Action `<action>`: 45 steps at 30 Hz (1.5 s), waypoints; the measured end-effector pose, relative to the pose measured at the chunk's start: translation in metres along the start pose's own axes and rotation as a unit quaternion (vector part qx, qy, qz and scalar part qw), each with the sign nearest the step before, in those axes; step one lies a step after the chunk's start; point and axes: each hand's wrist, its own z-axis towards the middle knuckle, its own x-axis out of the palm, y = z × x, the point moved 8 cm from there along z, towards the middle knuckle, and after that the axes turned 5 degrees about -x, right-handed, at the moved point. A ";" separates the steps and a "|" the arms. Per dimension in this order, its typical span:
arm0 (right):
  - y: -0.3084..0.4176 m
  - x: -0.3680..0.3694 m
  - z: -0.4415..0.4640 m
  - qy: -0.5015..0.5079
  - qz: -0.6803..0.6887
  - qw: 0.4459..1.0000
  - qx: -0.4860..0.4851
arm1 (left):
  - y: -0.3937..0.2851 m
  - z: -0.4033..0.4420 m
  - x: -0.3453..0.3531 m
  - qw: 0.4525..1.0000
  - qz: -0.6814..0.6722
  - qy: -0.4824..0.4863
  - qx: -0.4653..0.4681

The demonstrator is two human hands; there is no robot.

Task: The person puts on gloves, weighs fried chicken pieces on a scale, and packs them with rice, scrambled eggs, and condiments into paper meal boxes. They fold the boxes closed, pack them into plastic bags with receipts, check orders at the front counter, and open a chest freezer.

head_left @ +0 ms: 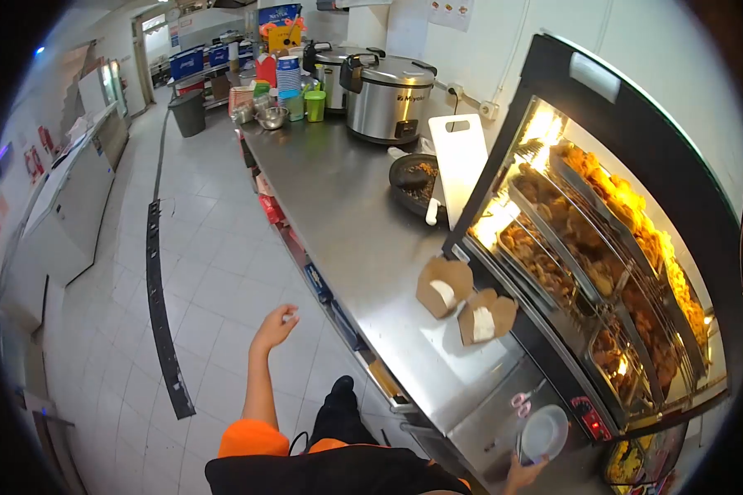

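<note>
My left hand hangs over the tiled floor to the left of the steel counter, fingers loosely curled with nothing visible in them. At the lower right, my right hand holds the edge of a round translucent bowl over the counter. Pink-handled scissors lie just beyond the bowl. Two open brown cardboard boxes, one behind the other, stand on the counter, each with something white inside.
A lit glass cabinet of fried food stands along the right. Farther back are a white cutting board, a black pan, a large steel cooker and stacked cups. A black strip crosses the floor.
</note>
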 end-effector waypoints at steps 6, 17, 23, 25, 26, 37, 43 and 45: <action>0.192 0.008 0.005 -0.166 -0.064 0.976 -0.129 | -0.083 0.307 0.054 0.990 -0.096 0.032 0.099; 0.375 0.045 0.029 -0.139 -0.199 0.969 -0.054 | -0.194 0.739 0.296 0.996 -0.015 0.051 0.071; 0.407 0.042 0.021 -0.144 -0.249 0.958 0.008 | -0.190 0.793 0.345 0.986 0.083 0.142 -0.020; 0.418 0.041 0.017 -0.145 -0.258 0.955 0.016 | -0.182 0.810 0.356 0.984 0.052 0.170 -0.027; 0.423 0.040 0.015 -0.143 -0.262 0.954 0.020 | -0.176 0.816 0.359 0.982 0.040 0.182 -0.031; 0.549 0.083 0.035 0.023 0.026 0.999 -0.007 | -0.283 0.462 0.084 0.829 -0.131 -0.262 0.477; 0.608 0.159 0.008 0.201 0.381 0.884 -0.183 | -0.307 0.233 0.061 0.751 -0.210 0.054 0.623; 0.568 0.159 0.002 0.153 0.472 0.863 -0.094 | -0.310 0.173 0.068 0.731 -0.218 0.102 0.639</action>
